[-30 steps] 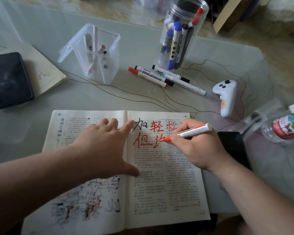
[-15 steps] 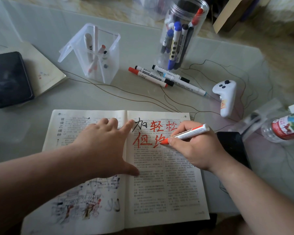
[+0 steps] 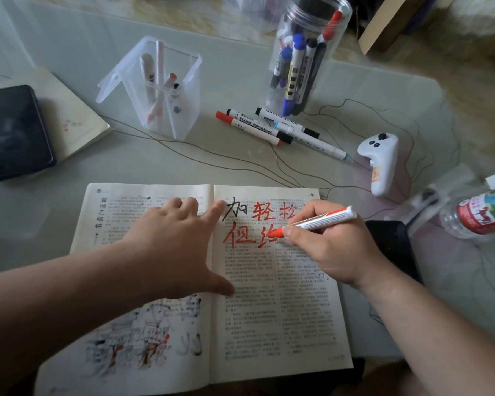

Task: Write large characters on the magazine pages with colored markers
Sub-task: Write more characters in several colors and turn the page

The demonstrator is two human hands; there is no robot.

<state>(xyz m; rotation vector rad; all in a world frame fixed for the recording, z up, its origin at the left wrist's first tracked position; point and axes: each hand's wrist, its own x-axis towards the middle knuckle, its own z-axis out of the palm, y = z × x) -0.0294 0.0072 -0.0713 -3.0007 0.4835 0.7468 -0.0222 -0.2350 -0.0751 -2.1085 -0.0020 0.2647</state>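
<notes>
A pale counter is seen filling the view, and the open magazine is laid flat at its near edge. The left page is pressed down by the left hand, its grip spread, fingers straight, the forefinger stretched across the fold to just beside a black character. The right hand is rested on the right page, its grip pinched round a red marker, and the tip is set at the second of the lower red characters, under an upper red row. Beyond the magazine, a tall clear jar is stood upright with markers inside, and a square clear holder with pens is placed to its left. A dark phone is laid on a notebook at far left. A white controller and a bottle on its side are found at right. Loose markers are left lying between jar and magazine
</notes>
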